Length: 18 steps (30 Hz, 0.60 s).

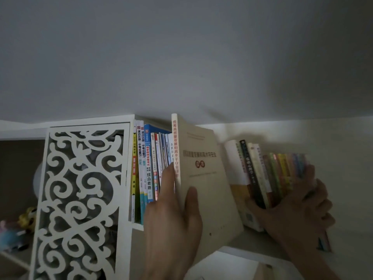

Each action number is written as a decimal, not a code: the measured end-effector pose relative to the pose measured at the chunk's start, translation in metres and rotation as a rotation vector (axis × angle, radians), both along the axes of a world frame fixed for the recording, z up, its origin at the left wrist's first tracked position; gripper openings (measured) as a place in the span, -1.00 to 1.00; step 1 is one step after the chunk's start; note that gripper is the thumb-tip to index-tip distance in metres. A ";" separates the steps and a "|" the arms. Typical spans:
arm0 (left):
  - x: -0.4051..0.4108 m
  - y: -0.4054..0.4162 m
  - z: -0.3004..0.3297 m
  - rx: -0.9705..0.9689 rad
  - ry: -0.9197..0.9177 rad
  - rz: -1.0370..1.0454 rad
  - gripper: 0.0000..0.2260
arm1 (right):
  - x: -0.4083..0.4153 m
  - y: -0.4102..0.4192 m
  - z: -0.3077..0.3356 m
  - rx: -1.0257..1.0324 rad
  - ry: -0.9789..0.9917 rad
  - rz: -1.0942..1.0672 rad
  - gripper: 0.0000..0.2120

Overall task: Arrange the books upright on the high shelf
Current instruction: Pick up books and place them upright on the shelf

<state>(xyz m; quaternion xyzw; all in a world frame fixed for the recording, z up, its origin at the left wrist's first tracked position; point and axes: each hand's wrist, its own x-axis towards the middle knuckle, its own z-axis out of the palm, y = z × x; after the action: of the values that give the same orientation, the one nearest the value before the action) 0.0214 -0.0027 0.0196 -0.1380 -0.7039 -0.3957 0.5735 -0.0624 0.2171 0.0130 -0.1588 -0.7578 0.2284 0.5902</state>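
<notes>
The left hand [173, 217] grips a beige book [203, 178], thumb on its cover and fingers along its spine, holding it upright on the shelf [250, 242] against a standing row [153, 164] beside a white fretwork panel [80, 199]. The right hand [298, 211] clasps a leaning, blurred stack [268, 174] further right, fingers curled around its far side.

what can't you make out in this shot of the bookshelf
Head view only:
- Leaning books on the right: titles motion-blurred.
- Right hand: blurred, its grip on them unclear.
- Cream book: lower spine covered by the left hand.
- Toys at the left edge: dim and cut off.
</notes>
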 end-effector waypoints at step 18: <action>-0.099 0.077 -0.015 -0.196 -0.081 0.176 -0.34 | 0.010 -0.015 0.011 -0.025 -0.022 0.043 0.48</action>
<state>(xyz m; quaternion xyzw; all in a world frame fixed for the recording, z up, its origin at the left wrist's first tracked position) -0.0776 0.0740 0.0048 -0.1148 -0.7711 -0.2783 0.5610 -0.0528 0.2023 0.0236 -0.1526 -0.7646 0.2487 0.5746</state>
